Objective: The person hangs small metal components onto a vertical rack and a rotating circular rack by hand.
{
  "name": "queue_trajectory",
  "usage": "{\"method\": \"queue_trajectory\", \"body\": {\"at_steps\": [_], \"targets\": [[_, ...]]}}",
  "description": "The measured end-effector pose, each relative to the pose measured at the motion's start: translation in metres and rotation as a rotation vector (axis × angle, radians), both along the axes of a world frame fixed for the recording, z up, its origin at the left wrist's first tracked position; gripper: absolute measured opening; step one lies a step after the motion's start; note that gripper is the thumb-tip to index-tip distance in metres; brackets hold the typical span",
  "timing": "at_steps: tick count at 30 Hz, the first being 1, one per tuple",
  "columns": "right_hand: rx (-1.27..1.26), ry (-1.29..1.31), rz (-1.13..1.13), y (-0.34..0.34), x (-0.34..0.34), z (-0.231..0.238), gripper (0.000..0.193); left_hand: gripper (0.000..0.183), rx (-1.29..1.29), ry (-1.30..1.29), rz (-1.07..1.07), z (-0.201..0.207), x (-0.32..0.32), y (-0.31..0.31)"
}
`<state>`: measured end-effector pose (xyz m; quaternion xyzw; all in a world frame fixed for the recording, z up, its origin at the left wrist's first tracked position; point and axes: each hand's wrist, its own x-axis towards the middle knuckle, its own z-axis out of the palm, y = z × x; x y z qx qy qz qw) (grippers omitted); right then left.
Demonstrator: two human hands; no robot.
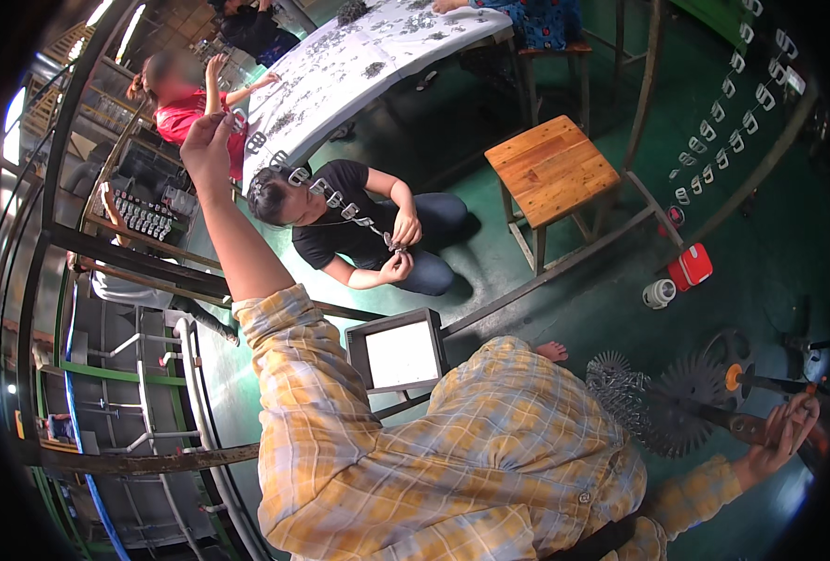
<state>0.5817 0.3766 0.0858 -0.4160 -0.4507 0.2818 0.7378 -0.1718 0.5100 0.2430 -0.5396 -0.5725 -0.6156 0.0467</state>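
Note:
My left hand is raised at the upper left, its fingertips pinched together; what they hold, if anything, is too small to make out. Beside it a strand of metal buckles slants down to the hands of a crouching person in a black shirt. Far out at the lower right, my right hand has its fingers curled closed beside a dark metal bar with an orange ring. Anything inside those fingers is hidden. Toothed metal discs and a cluster of wire hooks lie near that bar.
A metal frame rail crosses in front of me. Beyond it stand a wooden stool and a white-covered table with small metal parts, people around it. More buckle strands hang at right, above a red container. A grey tray is close by.

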Motion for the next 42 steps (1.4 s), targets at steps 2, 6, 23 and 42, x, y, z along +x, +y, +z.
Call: {"method": "queue_trajectory", "body": {"at_steps": [2,6,23,42], "targets": [[0.009,0.009,0.014,0.0,-0.001,0.0,0.049,0.01,0.002,-0.002,-0.027,0.0,-0.002,0.001],[0.002,0.021,-0.011,0.001,0.002,-0.003,0.05,0.011,0.006,-0.005,-0.013,0.001,-0.006,-0.003],[0.0,-0.015,0.159,-0.004,0.007,-0.003,0.046,0.01,0.01,0.004,0.013,0.006,-0.003,0.007],[0.039,-0.009,0.166,-0.005,0.01,-0.006,0.051,0.011,-0.004,0.019,0.019,0.011,0.005,0.014]]}}
